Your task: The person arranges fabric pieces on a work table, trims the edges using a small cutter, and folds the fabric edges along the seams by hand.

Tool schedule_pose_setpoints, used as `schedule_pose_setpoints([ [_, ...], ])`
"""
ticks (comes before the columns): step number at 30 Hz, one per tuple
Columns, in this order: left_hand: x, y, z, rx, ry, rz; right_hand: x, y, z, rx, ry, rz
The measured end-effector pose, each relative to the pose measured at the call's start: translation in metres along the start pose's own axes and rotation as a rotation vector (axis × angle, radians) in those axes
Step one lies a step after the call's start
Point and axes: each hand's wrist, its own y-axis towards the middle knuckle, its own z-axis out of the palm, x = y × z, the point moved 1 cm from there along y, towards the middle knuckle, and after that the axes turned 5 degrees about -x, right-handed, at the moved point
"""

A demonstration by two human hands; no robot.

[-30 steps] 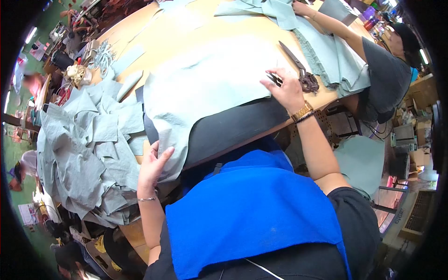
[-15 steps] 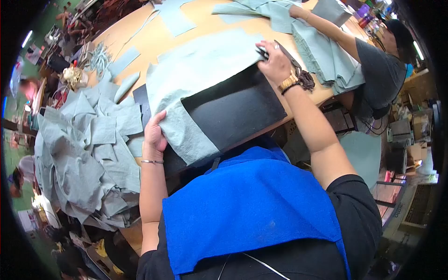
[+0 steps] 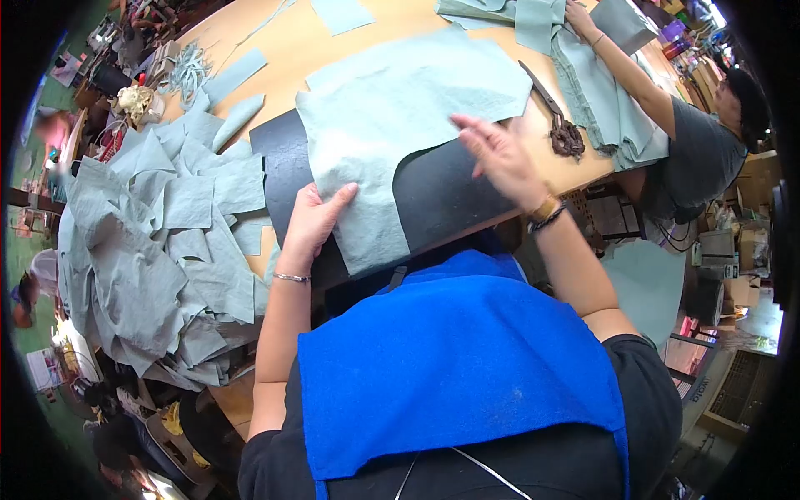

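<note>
A pale green piece of cloth (image 3: 421, 108) lies over a black board (image 3: 454, 185) at the near edge of the table, with a curved cut-out on its lower right side. My left hand (image 3: 312, 221) grips the cloth's left edge, thumb on top; its other fingers are partly hidden. Above the board and just beside the curved edge is my right hand (image 3: 502, 162), slightly blurred, its fingers stretched out and nothing visible in them. A pair of scissors (image 3: 543, 93) with dark wrapped handles rests on the table to the right of the cloth.
Left of the board is a big heap of cloth pieces (image 3: 150, 250). Stacked cloth (image 3: 596, 108) lies at the right, where another person's hand (image 3: 581, 18) touches it. Thin cloth strips (image 3: 190, 71) and a loose offcut (image 3: 235, 75) are on the wooden table (image 3: 275, 71).
The cloth has shifted right and covers more of the board. My right hand has come down from the cloth's upper right edge. My left hand has moved right and up.
</note>
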Motion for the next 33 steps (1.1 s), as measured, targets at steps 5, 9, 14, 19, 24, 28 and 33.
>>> schedule_pose_setpoints([
  [5,0.017,-0.001,-0.011,-0.131,-0.022,0.212,-0.002,-0.019,0.067,0.226,0.441,0.404],
  [9,0.021,-0.004,-0.014,-0.144,-0.209,0.249,-0.005,-0.017,0.082,0.407,0.536,0.603],
  [14,0.025,-0.003,-0.019,-0.105,-0.257,0.268,-0.007,-0.011,0.097,0.422,0.684,0.704],
  [19,0.017,-0.007,-0.014,-0.159,-0.300,0.279,-0.008,-0.007,0.101,0.484,0.756,0.702],
  [24,0.022,-0.005,-0.016,-0.124,-0.307,0.289,-0.010,-0.004,0.101,0.496,0.733,0.694],
  [28,0.018,-0.006,-0.015,-0.130,-0.270,0.268,-0.011,-0.005,0.101,0.501,0.748,0.651],
  [33,0.019,-0.008,-0.016,-0.107,-0.294,0.252,-0.010,-0.011,0.099,0.493,0.725,0.647],
])
